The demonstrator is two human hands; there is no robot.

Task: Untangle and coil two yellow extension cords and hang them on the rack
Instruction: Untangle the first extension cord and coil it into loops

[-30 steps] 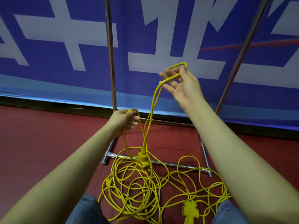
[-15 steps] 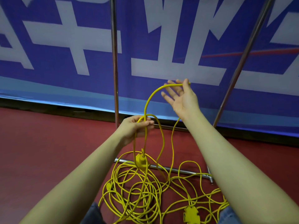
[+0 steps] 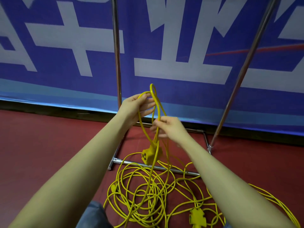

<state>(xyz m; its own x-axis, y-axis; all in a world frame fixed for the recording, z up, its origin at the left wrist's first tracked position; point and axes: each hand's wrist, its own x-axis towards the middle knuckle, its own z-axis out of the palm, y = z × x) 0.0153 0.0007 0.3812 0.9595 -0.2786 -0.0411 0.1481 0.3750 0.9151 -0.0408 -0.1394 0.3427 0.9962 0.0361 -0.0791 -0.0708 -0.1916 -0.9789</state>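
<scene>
Left hand (image 3: pixel 136 106) now sits higher than a second ago, up against the blue banner (image 3: pixel 49 38), fingers curled round the top of two cord loops (image 3: pixel 152 92) that poke above its grip. Right hand (image 3: pixel 169 127) has dropped from its raised, spread-finger position and come in close just below and right of the left; its fingers now pinch the strand running down from those loops. So another turn has just been handed over: the coil gains a loop and the coiling of the first cord is under way, early on. Socket block (image 3: pixel 148 154) of that cord hangs off the floor under the hands, higher than before, with the strands trailing down into the tangle (image 3: pixel 139 195) on the red floor (image 3: pixel 41 145) near the front edge, between the arms. Second socket block (image 3: pixel 197 217) lies on the floor at front right, untouched, its cord mixed in the pile. Rack (image 3: pixel 117 63) uprights stand behind, base bar crossing under the cords; nothing hangs on what shows of it.
</scene>
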